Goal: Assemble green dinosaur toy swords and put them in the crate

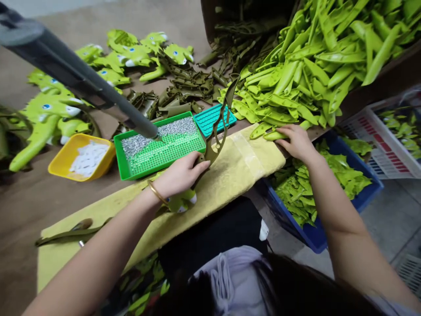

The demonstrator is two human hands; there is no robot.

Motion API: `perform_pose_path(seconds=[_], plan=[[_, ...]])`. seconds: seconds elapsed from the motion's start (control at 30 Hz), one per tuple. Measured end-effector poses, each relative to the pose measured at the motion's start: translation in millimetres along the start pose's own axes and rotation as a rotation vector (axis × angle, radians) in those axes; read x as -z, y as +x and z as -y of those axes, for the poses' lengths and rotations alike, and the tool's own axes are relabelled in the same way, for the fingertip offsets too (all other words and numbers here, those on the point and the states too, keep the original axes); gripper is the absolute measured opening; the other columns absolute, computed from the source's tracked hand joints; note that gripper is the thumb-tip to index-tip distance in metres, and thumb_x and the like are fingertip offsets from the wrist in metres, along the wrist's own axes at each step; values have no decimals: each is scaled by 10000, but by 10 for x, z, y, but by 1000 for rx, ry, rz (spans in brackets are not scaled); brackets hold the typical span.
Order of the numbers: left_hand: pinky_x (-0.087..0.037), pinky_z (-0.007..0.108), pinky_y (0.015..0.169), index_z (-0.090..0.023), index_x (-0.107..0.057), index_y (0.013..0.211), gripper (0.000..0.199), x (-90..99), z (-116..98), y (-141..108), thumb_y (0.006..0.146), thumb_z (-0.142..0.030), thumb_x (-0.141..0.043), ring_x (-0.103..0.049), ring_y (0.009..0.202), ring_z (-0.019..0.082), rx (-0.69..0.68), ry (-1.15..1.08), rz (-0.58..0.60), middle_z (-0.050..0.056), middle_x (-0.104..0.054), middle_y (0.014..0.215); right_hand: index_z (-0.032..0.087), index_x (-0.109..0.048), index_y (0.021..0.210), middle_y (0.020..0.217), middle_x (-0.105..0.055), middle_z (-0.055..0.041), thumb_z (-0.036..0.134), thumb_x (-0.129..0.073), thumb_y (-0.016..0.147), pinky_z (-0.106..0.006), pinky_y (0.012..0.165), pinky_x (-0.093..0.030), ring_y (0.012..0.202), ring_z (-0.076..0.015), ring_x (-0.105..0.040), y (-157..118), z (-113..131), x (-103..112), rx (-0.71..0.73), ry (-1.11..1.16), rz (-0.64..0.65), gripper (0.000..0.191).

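Note:
My left hand [180, 174] grips a curved olive-green plastic toy part [215, 127], which stands up from my fist with a bright green piece [180, 201] at its lower end. Just left of that hand, a grey electric screwdriver [79, 79] hangs with its tip over a green perforated tray [161, 151] of small silver screws. My right hand [297, 142] lies at the far edge of a yellow cloth pad [210, 193], its fingers closed over a green pod-shaped plastic piece [272, 134]. That piece lies at the foot of a large heap of similar pieces [296, 72].
Olive-green parts [177, 85] and green toy bodies [55, 109] lie on the brown tabletop [29, 206]. There are also a teal tray [213, 119], a yellow tray [82, 157] of white pieces, a blue crate [324, 193] and a white crate [384, 136].

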State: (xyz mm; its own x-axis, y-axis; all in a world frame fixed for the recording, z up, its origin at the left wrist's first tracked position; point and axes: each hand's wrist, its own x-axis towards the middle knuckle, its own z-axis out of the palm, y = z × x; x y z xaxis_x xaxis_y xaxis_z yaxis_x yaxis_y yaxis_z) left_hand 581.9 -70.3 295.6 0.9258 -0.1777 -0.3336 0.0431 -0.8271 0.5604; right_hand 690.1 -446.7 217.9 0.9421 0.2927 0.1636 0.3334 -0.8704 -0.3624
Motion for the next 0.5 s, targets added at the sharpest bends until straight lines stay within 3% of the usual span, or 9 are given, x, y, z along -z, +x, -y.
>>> perform_pose_path(seconds=[0.07,0.13,0.23,0.3,0.4,0.5], plan=[[-432,332,640,-225,-470,775,287,-42,-23,30,874,-491,-430,-581,719,209,21,-41,2,33,-598,771,164,-672,1082,1181,-628,-157,418,-636,811,-588,1042,-381,1188,-339,-516,72,-64,38,18,-27,2,373],[-435,333,643,-225,-478,776,267,-78,-41,48,874,-471,-443,-585,742,214,33,-83,1,43,-610,798,180,-660,1067,1134,-638,-134,494,-666,783,-548,1012,-422,1132,-313,-551,128,40,57,25,49,-102,423],[-453,340,699,-216,-523,833,261,-121,-73,49,868,-469,-469,-599,793,222,29,-109,-56,54,-643,848,215,-627,1087,1057,-644,-94,627,-558,822,-446,906,-503,1024,-247,-614,135,444,-27,-67,365,-385,495],[-455,342,746,-203,-556,903,280,-144,-118,31,871,-471,-479,-607,822,224,19,-96,-118,59,-665,879,231,-606,1091,980,-652,-77,671,-373,889,-378,787,-538,930,-208,-654,86,839,-204,-215,737,-459,537],[-451,327,754,-182,-597,945,316,-170,-196,-12,894,-467,-470,-616,817,215,-6,-84,-154,63,-689,902,230,-593,997,873,-677,-51,702,-392,862,-328,693,-550,816,-182,-679,-8,1464,-558,-442,1347,-232,531],[-462,319,764,-165,-641,1006,347,-191,-231,-54,909,-454,-478,-627,819,211,-29,-92,-171,70,-705,932,237,-591,987,908,-707,-20,616,-522,849,-315,755,-563,834,-156,-681,-49,1904,-786,-483,1781,-79,409]])
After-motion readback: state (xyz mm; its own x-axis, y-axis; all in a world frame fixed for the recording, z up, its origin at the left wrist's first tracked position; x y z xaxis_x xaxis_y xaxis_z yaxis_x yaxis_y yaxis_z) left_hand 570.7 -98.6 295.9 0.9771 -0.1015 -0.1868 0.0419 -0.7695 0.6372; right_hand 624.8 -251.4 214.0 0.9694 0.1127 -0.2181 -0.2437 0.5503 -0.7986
